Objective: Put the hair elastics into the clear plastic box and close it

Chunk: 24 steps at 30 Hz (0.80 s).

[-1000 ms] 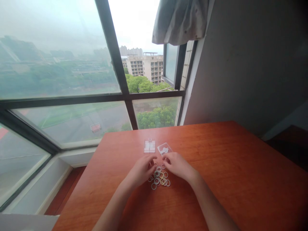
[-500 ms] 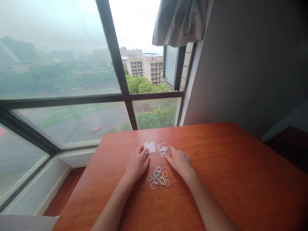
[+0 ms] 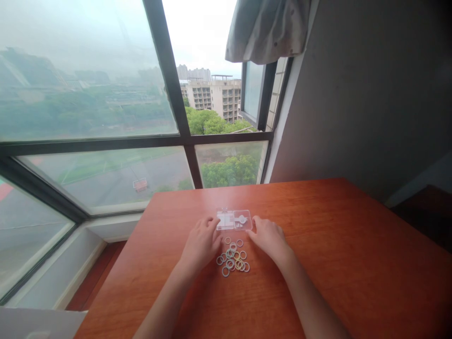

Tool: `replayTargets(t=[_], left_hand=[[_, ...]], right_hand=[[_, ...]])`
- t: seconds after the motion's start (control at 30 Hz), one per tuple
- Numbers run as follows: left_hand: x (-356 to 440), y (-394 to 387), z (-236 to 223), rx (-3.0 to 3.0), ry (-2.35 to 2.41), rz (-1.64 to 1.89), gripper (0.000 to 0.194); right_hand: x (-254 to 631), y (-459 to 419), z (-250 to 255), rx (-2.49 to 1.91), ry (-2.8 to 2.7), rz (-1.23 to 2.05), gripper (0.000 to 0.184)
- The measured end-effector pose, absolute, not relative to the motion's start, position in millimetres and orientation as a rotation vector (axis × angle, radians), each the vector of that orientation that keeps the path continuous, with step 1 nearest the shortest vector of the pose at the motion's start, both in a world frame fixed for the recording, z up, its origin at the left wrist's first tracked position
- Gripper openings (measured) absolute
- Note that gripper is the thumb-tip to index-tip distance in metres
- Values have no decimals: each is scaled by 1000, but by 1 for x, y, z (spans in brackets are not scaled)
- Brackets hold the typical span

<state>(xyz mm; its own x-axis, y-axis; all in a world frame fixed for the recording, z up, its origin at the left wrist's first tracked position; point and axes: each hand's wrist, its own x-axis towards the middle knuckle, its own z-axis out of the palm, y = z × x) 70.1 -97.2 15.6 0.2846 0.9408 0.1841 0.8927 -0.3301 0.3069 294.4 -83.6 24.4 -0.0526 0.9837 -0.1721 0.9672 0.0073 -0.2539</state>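
Left hand and right hand, both loosely spread, flank a clear square plastic box and white-marked clear plastic case, newly drawn into one row.

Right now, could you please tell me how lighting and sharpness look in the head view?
Head view: the sky is nearly white, the right-hand wall dark; head view again: pale sheen marks the table toward the window, and the clear containers look soft.
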Motion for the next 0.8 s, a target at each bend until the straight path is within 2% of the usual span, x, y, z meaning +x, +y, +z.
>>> replayTargets(t=[0.13, 0.27, 0.33, 0.43, 0.57, 0.8], left_hand=[[60, -104, 34, 2245, 1787, 305, 39], [58, -114, 45, 2219, 1521, -1, 47], [63, -118, 47, 2203, 1436, -62, 49], [72, -121, 49, 2192, 1420, -72, 50], [77, -120, 47, 2211, 1418, -33, 43], [77, -117, 38, 2238, 1387, 121, 31]], right_hand=[[307, -92, 34, -1758, -2333, 869, 45], [307, -102, 38, -1573, -2426, 1142, 66], [303, -105, 37, -1579, -2479, 1099, 64], [296, -106, 33, -1579, -2523, 984, 51], [289, -103, 29, -1528, -2530, 889, 32], [283, -101, 26, -1484, -2470, 834, 19]])
